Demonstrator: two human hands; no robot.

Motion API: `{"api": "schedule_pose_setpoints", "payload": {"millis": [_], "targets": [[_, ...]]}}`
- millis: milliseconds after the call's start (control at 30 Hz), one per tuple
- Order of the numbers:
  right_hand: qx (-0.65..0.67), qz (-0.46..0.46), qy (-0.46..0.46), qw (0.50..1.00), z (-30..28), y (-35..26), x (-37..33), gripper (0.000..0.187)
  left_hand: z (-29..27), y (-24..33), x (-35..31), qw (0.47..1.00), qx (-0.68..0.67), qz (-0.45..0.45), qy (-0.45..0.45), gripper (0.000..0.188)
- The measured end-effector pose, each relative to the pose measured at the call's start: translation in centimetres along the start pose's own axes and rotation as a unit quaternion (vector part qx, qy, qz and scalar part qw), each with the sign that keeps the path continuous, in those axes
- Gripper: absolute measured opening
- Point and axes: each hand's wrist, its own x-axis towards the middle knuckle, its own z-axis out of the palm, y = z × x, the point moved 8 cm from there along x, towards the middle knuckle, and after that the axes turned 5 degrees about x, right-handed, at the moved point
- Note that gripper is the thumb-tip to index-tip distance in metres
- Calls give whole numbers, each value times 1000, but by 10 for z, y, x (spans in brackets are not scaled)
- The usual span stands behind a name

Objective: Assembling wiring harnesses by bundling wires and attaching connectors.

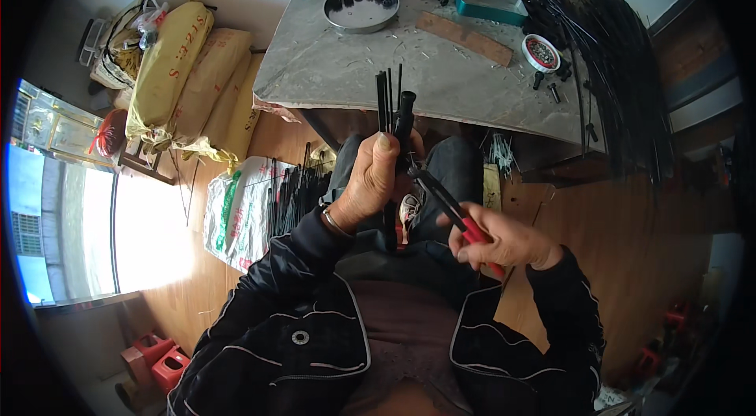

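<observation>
In front of my lap, my left hand (370, 176) is closed around a black part with a rounded, handle-like top (406, 105). Several thin black rods (383, 97) stand up beside that part, out of the same grip. Lower and to the right, my right hand (508, 236) grips long-nosed pliers (435, 186) by their red handles. The pliers' tip reaches up and left to the black part, just beside my left fingers. Whether the jaws pinch anything is too small to tell.
Ahead stands a grey table (315, 62) with a round metal bowl (361, 7), a teal tray (491, 7), a wooden strip (463, 38) and a small round tub (541, 52). Long black rods (606, 30) heap at its right. Yellow sacks (169, 70) lean at the left; more rods (298, 192) lie near my left leg.
</observation>
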Motion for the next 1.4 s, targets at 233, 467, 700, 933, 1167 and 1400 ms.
{"api": "schedule_pose_setpoints", "payload": {"millis": [233, 467, 700, 933, 1167, 1400], "targets": [[285, 74, -48, 954, 9, 27, -8, 52, 5, 13, -4, 1000, -5, -12, 1, 68], [-20, -12, -60, 998, -2, 3, 3, 31, 0, 5, -9, 1000, -15, -6, -25, 66], [262, 118, -104, 952, 31, 11, -17, 33, 10, 10, -8, 999, -13, -16, -38, 65], [102, 115, -45, 987, 12, -19, -16, 52, 13, 13, -5, 998, -7, 5, -58, 66], [142, 117, -55, 981, 28, 3, -16, 36, 15, 9, -4, 997, -16, 4, -69, 68], [202, 142, -46, 968, 32, 5, -18, 33, 13, 4, -3, 997, -20, -3, -77, 66]]}}
